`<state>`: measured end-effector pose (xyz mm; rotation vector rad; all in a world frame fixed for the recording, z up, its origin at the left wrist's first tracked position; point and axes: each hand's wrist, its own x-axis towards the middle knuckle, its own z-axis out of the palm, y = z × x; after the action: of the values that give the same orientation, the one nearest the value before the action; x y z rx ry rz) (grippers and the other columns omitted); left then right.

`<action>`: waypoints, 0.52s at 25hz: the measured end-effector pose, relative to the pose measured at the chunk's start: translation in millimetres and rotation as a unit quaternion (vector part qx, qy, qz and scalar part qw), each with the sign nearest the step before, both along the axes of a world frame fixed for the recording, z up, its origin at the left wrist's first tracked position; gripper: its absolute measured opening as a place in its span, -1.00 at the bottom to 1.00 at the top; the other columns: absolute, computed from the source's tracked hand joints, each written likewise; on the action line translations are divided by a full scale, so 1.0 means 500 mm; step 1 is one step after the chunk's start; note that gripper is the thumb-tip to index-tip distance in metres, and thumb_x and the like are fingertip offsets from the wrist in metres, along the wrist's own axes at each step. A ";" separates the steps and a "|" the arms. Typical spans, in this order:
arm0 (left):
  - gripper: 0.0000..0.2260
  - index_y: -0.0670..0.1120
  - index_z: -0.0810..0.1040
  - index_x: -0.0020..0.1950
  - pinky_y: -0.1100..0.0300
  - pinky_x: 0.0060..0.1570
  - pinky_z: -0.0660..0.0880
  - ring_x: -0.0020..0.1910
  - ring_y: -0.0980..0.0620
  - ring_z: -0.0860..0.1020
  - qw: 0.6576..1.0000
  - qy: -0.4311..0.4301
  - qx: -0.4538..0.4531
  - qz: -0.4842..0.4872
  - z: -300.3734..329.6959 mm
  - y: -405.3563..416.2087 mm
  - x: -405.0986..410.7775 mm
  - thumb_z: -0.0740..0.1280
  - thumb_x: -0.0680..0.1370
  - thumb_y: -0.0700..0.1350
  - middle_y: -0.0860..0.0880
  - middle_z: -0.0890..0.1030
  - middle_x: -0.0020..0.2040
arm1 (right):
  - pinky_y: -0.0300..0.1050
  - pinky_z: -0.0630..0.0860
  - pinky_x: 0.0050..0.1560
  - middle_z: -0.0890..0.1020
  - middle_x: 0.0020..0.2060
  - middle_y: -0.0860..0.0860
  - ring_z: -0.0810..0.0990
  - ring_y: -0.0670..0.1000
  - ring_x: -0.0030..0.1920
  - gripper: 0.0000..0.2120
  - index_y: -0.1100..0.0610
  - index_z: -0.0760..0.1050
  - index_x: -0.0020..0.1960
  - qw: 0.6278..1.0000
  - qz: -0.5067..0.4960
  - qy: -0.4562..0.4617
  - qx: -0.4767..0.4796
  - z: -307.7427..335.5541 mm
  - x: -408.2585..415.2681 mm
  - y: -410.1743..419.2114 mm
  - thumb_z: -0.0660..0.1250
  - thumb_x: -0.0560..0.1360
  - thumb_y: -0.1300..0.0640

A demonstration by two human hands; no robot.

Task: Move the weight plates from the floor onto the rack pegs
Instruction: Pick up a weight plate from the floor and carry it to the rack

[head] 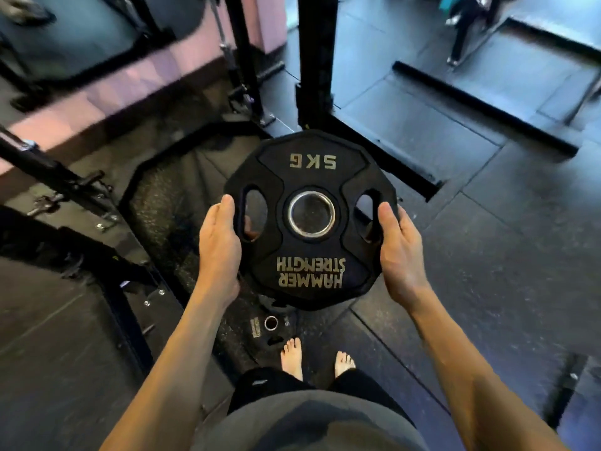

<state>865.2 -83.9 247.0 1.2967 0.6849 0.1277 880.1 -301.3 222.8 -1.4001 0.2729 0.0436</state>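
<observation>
Head view: left hand [218, 245] and right hand [398, 252] grip a black rubber 5 kg weight plate [310, 219] mid-air above bare feet [291, 358]; a slipping grip risks dropping it on toes.

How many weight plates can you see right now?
2. One weight plate is held up between the left hand and right hand. A second plate lies on the floor below it, partly hidden; more may be hidden.
</observation>
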 end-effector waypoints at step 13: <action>-0.75 0.01 0.61 -0.11 0.08 -0.05 0.56 -0.15 0.09 0.62 0.889 -0.050 0.103 0.443 0.147 -0.001 -0.487 0.24 0.63 0.10 0.10 0.66 -0.23 | -0.22 0.60 -0.07 0.72 -0.01 -0.03 0.68 -0.06 0.01 -0.78 0.08 0.58 0.15 0.897 0.433 -0.061 0.064 0.136 -0.152 0.208 0.19 0.64 0.06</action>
<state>621.6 -84.4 320.6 1.0730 1.1568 1.0294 804.0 -197.2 290.7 -1.2886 -0.4723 0.6943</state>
